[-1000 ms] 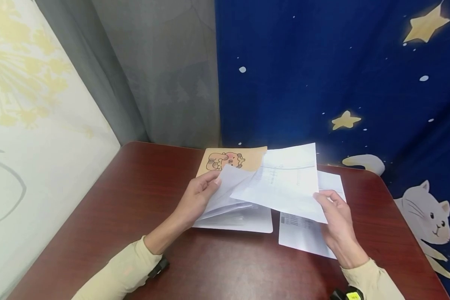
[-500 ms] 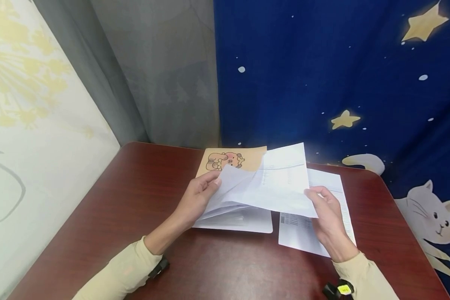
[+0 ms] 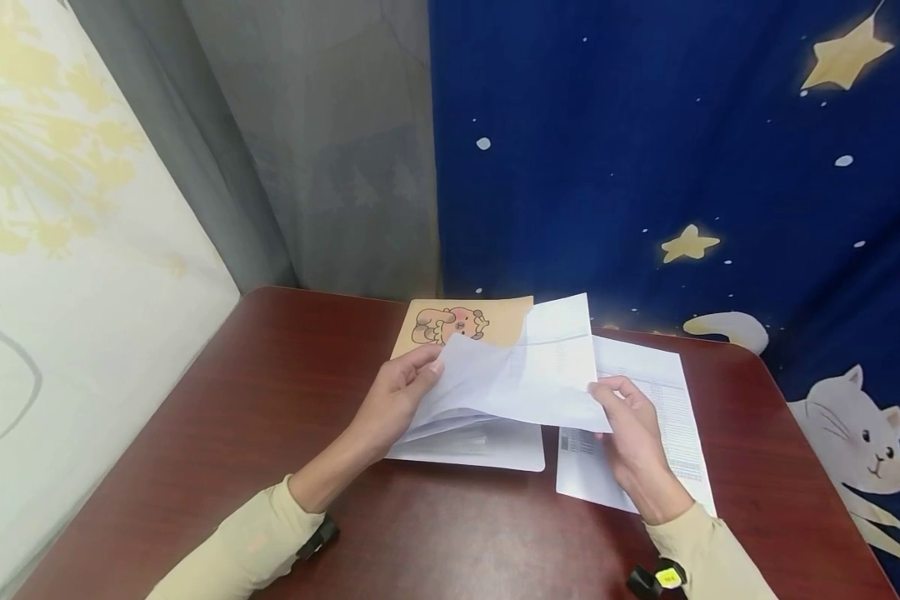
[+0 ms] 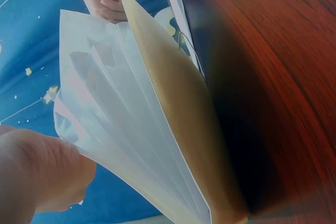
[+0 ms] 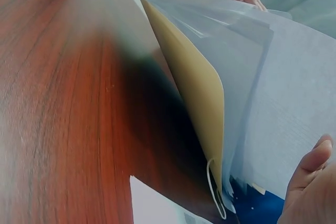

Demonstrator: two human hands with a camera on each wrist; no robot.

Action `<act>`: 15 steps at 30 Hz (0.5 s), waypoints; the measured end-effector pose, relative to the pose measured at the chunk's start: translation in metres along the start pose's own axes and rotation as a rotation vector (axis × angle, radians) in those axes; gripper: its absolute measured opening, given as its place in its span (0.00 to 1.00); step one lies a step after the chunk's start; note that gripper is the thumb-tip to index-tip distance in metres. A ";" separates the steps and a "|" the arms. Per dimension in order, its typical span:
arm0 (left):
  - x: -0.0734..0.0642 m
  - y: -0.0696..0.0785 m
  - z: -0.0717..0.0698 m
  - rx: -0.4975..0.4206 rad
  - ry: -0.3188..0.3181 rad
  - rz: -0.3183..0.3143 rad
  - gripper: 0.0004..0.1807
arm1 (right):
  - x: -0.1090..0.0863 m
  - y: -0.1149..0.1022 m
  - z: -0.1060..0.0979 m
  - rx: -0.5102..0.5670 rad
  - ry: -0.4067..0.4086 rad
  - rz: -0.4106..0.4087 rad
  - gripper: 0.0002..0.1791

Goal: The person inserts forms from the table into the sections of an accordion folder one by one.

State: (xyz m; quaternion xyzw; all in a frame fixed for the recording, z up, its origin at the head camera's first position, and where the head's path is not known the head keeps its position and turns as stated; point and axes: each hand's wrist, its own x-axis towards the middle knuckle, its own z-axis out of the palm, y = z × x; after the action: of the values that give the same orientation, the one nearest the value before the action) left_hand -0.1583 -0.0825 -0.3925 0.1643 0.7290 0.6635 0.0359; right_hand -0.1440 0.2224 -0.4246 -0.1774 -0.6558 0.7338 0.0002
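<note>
A folder with a tan cover (image 3: 495,318) and a cartoon bear lies open on the table, its translucent pocket pages (image 4: 126,87) fanned upward. My left hand (image 3: 399,398) pinches the upper left edge of one raised page (image 3: 468,367). Between thumb and fingers, my right hand (image 3: 633,433) grips the lower right corner of a printed sheet (image 3: 558,358). The sheet's left part lies against the raised page; whether it is inside the pocket I cannot tell. In the right wrist view, that hand (image 5: 312,187) is at the sheet's edge.
More printed paper (image 3: 671,417) lies on the dark red wooden table (image 3: 465,533), right of the folder and partly under my right hand. A loose elastic band (image 5: 212,190) hangs at the cover's edge. Curtains (image 3: 555,167) hang behind the table, and a pale wall stands left.
My right hand has moved left with the printed sheet, so its right edge is nearer the folder. More of the paper on the table shows. My left hand stays in place.
</note>
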 end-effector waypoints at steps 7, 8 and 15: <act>-0.001 0.001 0.000 0.007 0.002 0.014 0.14 | 0.002 0.002 0.011 0.047 -0.026 -0.023 0.06; -0.001 0.001 0.000 0.013 0.004 0.017 0.14 | 0.003 0.002 0.012 0.051 -0.029 -0.023 0.06; -0.001 -0.001 0.000 0.015 0.009 -0.001 0.14 | 0.005 0.003 0.020 0.076 -0.040 -0.004 0.04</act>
State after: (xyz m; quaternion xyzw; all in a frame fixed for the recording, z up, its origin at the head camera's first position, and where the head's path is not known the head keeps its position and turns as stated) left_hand -0.1577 -0.0833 -0.3938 0.1611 0.7341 0.6589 0.0319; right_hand -0.1538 0.2038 -0.4269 -0.1614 -0.6276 0.7616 -0.0046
